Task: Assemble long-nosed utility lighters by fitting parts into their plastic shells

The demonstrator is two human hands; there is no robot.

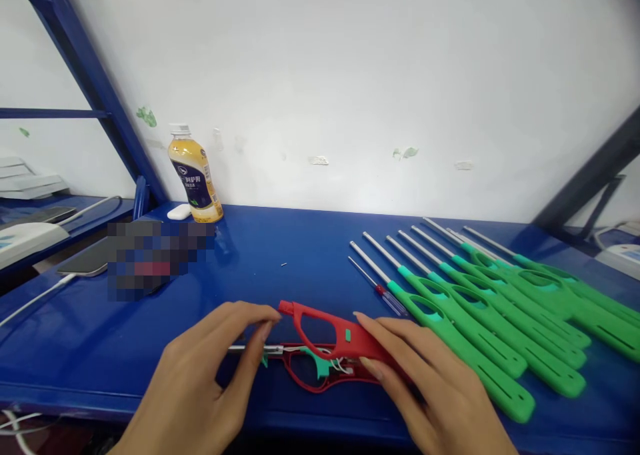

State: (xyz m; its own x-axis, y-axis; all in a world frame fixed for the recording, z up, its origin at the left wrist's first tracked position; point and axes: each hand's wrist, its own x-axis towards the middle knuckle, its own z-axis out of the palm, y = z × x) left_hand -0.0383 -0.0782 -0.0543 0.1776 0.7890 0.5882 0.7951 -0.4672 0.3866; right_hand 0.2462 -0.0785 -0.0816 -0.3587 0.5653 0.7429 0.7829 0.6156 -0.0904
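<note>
Two halves of a red lighter casing lie apart near the table's front edge. The upper red half [327,328] is tilted above the lower red half [320,387], whose green trigger [319,363] and white wires show between them. My right hand [430,381] grips the upper half at its handle end. At the other end, my left hand [210,368] has thumb and forefinger closed at the tip of the upper half, over the metal tube [273,349]; exactly what they pinch is hidden.
Several green lighters [470,328] lie in a row on the right, beside a screwdriver [387,296]. A yellow bottle [195,175], a white case [179,211] and a phone [90,255] with a cable are at the left. A tiny metal piece [284,264] rests mid-table.
</note>
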